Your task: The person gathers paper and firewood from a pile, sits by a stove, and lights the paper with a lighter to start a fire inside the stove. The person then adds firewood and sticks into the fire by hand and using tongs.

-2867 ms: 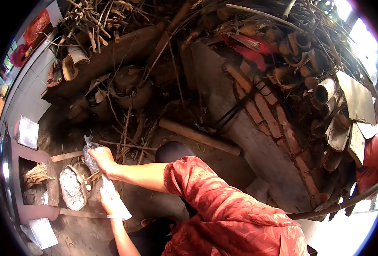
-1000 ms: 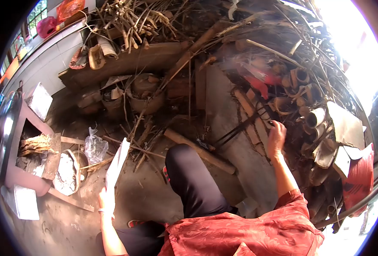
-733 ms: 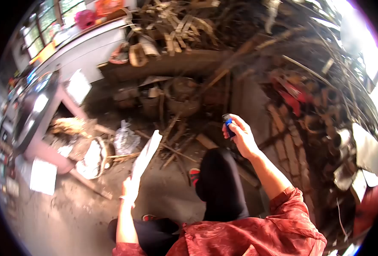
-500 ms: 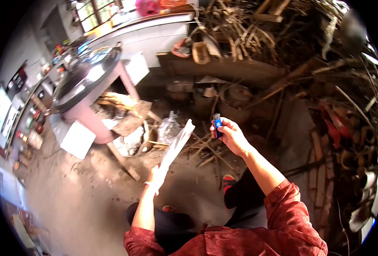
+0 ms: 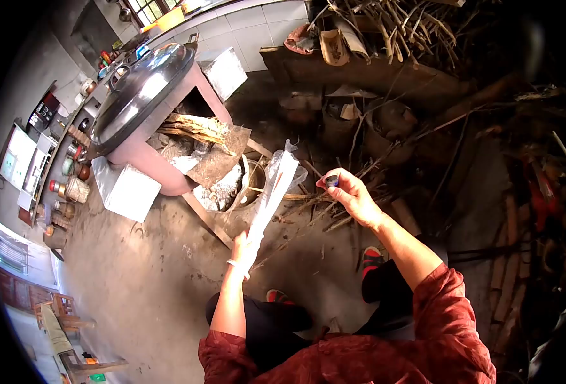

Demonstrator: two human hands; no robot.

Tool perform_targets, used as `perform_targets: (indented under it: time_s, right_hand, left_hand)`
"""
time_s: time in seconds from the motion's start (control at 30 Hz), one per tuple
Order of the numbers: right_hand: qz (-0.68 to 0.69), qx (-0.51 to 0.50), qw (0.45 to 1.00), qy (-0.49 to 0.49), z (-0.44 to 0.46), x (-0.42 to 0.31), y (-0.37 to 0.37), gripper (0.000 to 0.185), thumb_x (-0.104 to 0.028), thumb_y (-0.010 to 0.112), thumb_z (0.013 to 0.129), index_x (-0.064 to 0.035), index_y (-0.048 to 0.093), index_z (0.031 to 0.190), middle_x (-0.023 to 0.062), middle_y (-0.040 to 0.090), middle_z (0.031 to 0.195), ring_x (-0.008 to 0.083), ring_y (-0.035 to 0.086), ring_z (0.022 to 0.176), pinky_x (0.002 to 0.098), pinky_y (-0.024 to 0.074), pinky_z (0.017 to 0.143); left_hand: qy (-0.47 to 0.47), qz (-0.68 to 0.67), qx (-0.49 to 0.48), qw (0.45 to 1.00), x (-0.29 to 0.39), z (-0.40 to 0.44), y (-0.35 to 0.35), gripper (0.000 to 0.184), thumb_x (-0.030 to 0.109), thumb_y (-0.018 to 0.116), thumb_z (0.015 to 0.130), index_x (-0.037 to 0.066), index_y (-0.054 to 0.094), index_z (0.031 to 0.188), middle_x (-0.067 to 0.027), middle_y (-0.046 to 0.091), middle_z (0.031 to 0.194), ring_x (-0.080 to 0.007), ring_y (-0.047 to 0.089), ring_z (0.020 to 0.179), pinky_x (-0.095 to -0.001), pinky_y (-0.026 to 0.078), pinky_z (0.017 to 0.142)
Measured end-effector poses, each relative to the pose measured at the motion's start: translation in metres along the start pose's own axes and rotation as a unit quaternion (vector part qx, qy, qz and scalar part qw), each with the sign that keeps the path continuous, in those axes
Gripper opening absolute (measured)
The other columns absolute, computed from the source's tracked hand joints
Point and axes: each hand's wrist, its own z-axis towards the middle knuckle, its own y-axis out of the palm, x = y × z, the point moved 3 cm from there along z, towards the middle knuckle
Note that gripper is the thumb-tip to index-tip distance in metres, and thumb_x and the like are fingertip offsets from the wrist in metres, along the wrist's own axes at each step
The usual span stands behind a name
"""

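Note:
My left hand (image 5: 239,249) is closed around the lower end of a long, crumpled white plastic bag (image 5: 271,198), rolled into a strip that slants up to the right. In my right hand (image 5: 353,197) is a small blue lighter (image 5: 331,181), gripped between thumb and fingers and now seen nearly end-on. No flame shows at it. The lighter is just right of the bag's upper part, apart from it. Beyond my left hand stands a pink stove (image 5: 149,163) with split firewood (image 5: 200,130) sticking out of its opening.
A large dark lid (image 5: 143,96) covers the stove top. Under the opening sits a bucket of ash (image 5: 222,191). White boxes (image 5: 129,194) flank the stove. Sticks are piled at the upper right (image 5: 411,29), and thin twigs lie on the floor near my feet.
The view has shifted left, bringing the stove closer to the middle. My right hand has turned, tipping the lighter from upright to end-on. Both hands keep their holds.

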Motion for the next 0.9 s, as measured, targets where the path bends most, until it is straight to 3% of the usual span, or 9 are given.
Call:
perform_targets:
  time_s: [0.1, 0.13, 0.23, 0.27, 0.37, 0.57, 0.67, 0.8, 0.9]
  right_hand:
    - [-0.045, -0.005, 0.999, 0.013, 0.001, 0.009, -0.007, 0.017, -0.012, 0.049, 0.091, -0.0071, 0.047, 0.107, 0.0011, 0.053, 0.09, 0.009, 0.049, 0.088, 0.0246, 0.039, 0.08]
    - [-0.091, 0.007, 0.996, -0.002, 0.002, 0.014, -0.007, 0.019, -0.011, 0.044, 0.091, -0.0069, 0.045, 0.11, 0.0008, 0.05, 0.081, 0.0078, 0.049, 0.076, 0.0226, 0.0422, 0.069]
    - [-0.143, 0.043, 0.98, 0.129, 0.0, 0.026, -0.004, 0.023, -0.009, 0.043, 0.089, -0.0066, 0.044, 0.112, 0.0006, 0.05, 0.077, 0.0069, 0.048, 0.065, 0.0208, 0.0425, 0.056]
    - [-0.147, 0.076, 0.979, 0.122, 0.002, 0.027, -0.001, 0.021, -0.005, 0.044, 0.081, -0.0025, 0.046, 0.102, 0.0043, 0.053, 0.066, 0.0125, 0.051, 0.057, 0.0286, 0.0433, 0.053]
    - [-0.212, 0.102, 0.96, 0.151, 0.004, 0.05, -0.001, 0.022, -0.014, 0.045, 0.08, -0.0013, 0.053, 0.096, 0.0061, 0.055, 0.065, 0.0141, 0.053, 0.061, 0.0309, 0.0443, 0.06]
    - [-0.016, 0.09, 0.973, 0.211, 0.003, 0.066, 0.013, 0.024, -0.02, 0.04, 0.081, -0.0047, 0.057, 0.087, 0.0026, 0.054, 0.067, 0.0112, 0.052, 0.061, 0.0251, 0.0439, 0.052]
    - [-0.001, 0.108, 0.976, 0.189, -0.003, 0.061, 0.018, 0.023, -0.022, 0.04, 0.084, -0.0054, 0.055, 0.091, 0.0025, 0.054, 0.069, 0.0107, 0.051, 0.061, 0.0255, 0.0438, 0.05]
    - [0.0, 0.127, 0.973, 0.193, -0.01, 0.054, 0.014, 0.025, -0.024, 0.039, 0.086, -0.0064, 0.053, 0.096, 0.0028, 0.053, 0.069, 0.0108, 0.049, 0.06, 0.0263, 0.0436, 0.049]
    - [0.003, 0.117, 0.966, 0.229, -0.011, 0.06, 0.006, 0.028, -0.028, 0.037, 0.088, -0.0067, 0.054, 0.094, 0.0025, 0.051, 0.067, 0.0114, 0.049, 0.059, 0.0264, 0.044, 0.05]
  left_hand:
    - [-0.055, -0.059, -0.048, 0.996, 0.013, -0.008, 0.007, 0.02, 0.02, 0.059, 0.081, 0.0, 0.063, 0.088, -0.0006, 0.055, 0.063, -0.0087, 0.047, 0.055, -0.0264, 0.038, 0.05]
    - [-0.054, -0.1, -0.06, 0.992, 0.016, -0.01, 0.009, 0.018, 0.016, 0.058, 0.082, 0.001, 0.063, 0.088, 0.0019, 0.053, 0.062, -0.0075, 0.045, 0.054, -0.0253, 0.036, 0.049]
    - [-0.111, -0.133, -0.083, 0.981, 0.028, -0.019, 0.015, 0.025, 0.028, 0.057, 0.088, 0.004, 0.061, 0.083, 0.0072, 0.042, 0.055, -0.0027, 0.035, 0.044, -0.0214, 0.027, 0.04]
    - [-0.122, -0.14, -0.069, 0.98, 0.034, -0.024, 0.017, 0.029, 0.034, 0.055, 0.089, 0.006, 0.058, 0.083, 0.0087, 0.037, 0.053, -0.001, 0.031, 0.041, -0.0203, 0.022, 0.037]
    - [-0.062, -0.226, -0.12, 0.965, 0.031, -0.029, 0.014, 0.043, 0.047, 0.048, 0.09, 0.005, 0.058, 0.087, 0.0082, 0.037, 0.053, -0.0014, 0.03, 0.04, -0.019, 0.022, 0.036]
    - [-0.107, -0.172, -0.006, 0.979, 0.016, -0.019, 0.011, 0.054, 0.055, 0.039, 0.09, 0.005, 0.059, 0.085, 0.0073, 0.038, 0.054, -0.0022, 0.031, 0.038, -0.0192, 0.022, 0.035]
    - [-0.085, -0.169, 0.018, 0.982, 0.032, -0.022, 0.012, 0.042, 0.045, 0.046, 0.091, 0.006, 0.059, 0.082, 0.007, 0.039, 0.054, -0.0025, 0.032, 0.039, -0.02, 0.024, 0.035]
    - [-0.016, -0.187, 0.041, 0.981, 0.015, -0.01, 0.012, 0.011, 0.015, 0.057, 0.086, 0.006, 0.057, 0.093, 0.0067, 0.041, 0.056, -0.0022, 0.032, 0.039, -0.0192, 0.025, 0.035]
    - [0.187, 0.078, 0.129, 0.971, 0.012, -0.003, 0.009, 0.013, 0.017, 0.06, 0.084, 0.005, 0.058, 0.087, 0.0056, 0.043, 0.056, -0.004, 0.039, 0.043, -0.0206, 0.03, 0.039]
